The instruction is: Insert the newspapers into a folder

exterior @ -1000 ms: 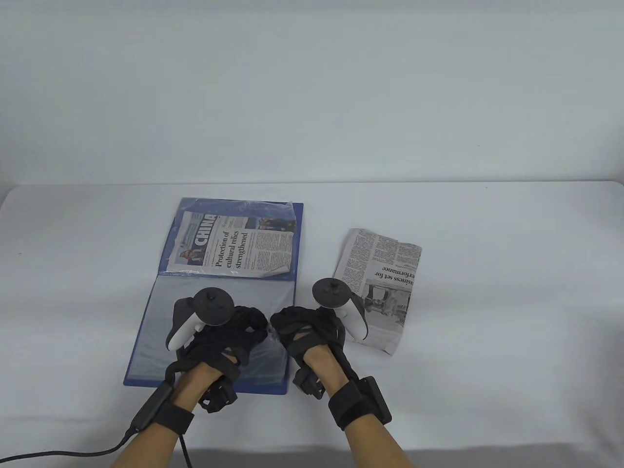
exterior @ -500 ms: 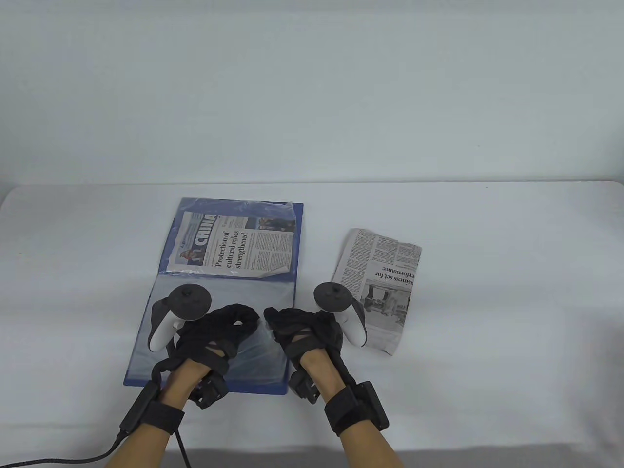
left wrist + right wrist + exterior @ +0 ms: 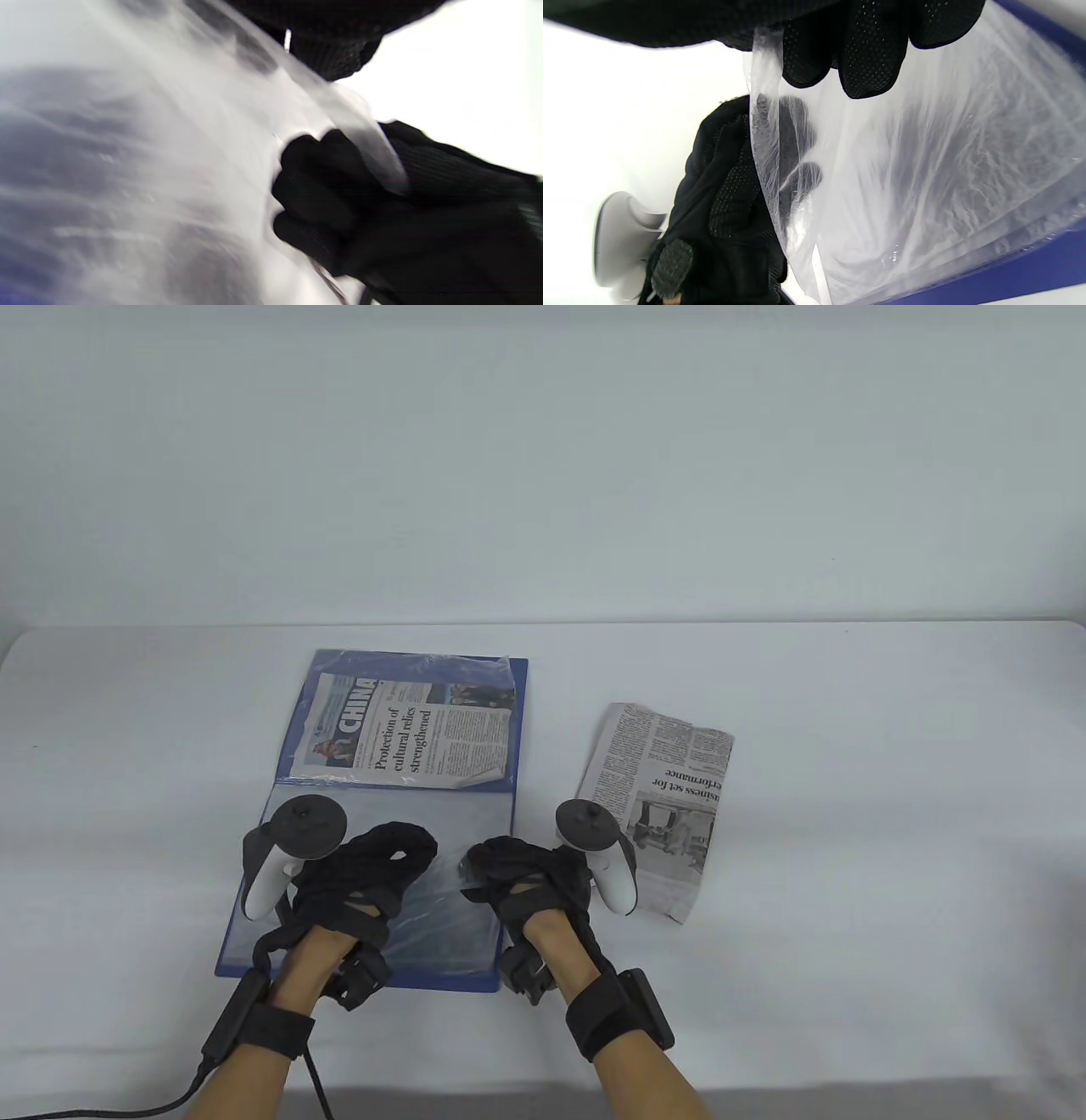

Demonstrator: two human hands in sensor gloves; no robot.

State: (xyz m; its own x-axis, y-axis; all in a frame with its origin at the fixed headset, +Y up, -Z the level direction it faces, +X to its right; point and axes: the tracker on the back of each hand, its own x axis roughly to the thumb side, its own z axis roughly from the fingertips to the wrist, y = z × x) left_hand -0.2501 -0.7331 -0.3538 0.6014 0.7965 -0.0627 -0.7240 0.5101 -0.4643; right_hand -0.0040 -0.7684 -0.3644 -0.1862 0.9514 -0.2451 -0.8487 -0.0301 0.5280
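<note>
1. The tabletop, covered in white, carried every item.
2. The folder was blue and lay open on the left half of the tabletop, its far leaf away from the person and its near leaf toward them.
3. The clear sleeve on the near leaf was thin, wrinkled, translucent plastic; its free edge was lifted off the leaf, as the right wrist view showed.
4. The first newspaper, folded, with a "Protection of cultural relics strengthened" headline, sat inside the plastic on the far leaf.
5. The second newspaper, folded and creased, lay flat on the tabletop just right of the folder, outside any sleeve.
6. The left hand rested over the near leaf; its grip was closed on the clear sleeve, with fingers visible through the film.
7. The right hand was at the folder's right edge; its grip pinched the sleeve's free edge between the fingertips.
</note>
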